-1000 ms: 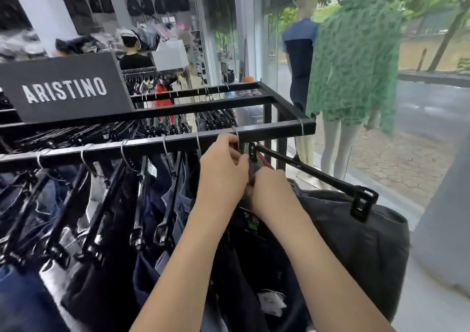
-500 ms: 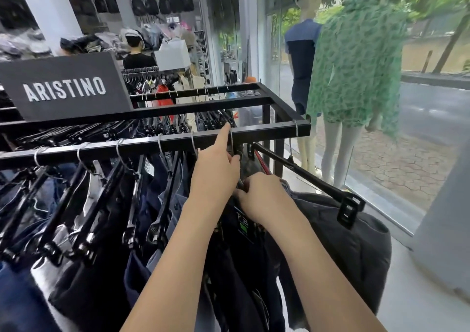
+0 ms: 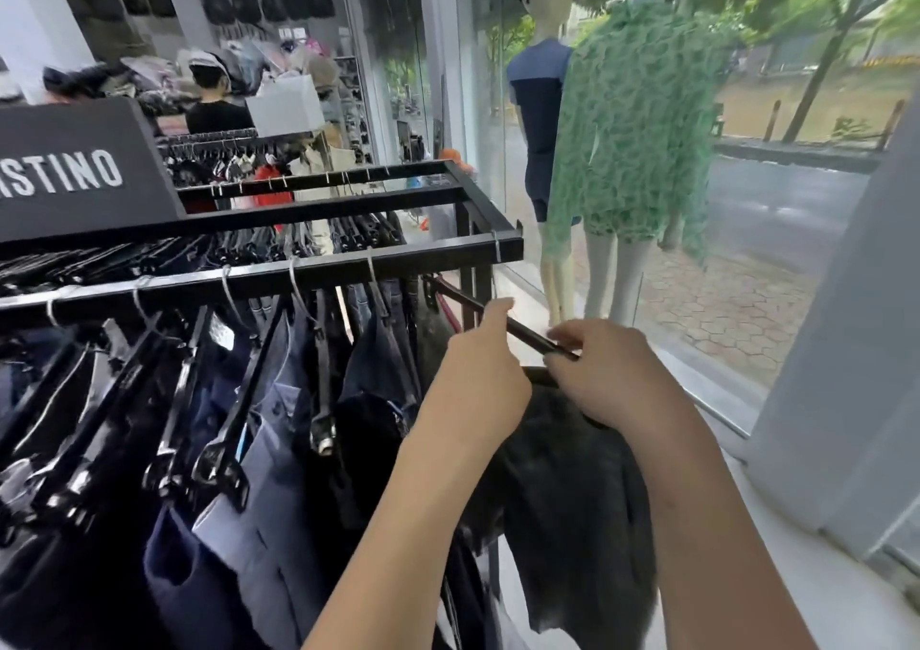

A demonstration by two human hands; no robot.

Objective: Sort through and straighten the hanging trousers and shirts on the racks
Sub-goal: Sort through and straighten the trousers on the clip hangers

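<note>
both hands pinch the black hanger (image 3: 522,333) of the dark trousers (image 3: 572,460) at the rack's (image 3: 348,271) window end: left hand (image 3: 480,375) beside right hand (image 3: 605,375). step: straightening this pair. next likely calls for levelling it among the neighbours.

Glossy black plastic hangers (image 3: 219,455) are gleaming beneath the matt black metal rail (image 3: 279,278), carrying soft dark cloth trousers (image 3: 572,500).

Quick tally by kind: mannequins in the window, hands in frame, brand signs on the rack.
Mannequins: 2, one in a navy top, one in a green print set
Hands: 2, left hand, right hand
Brand signs: 1
Total: 5
</note>
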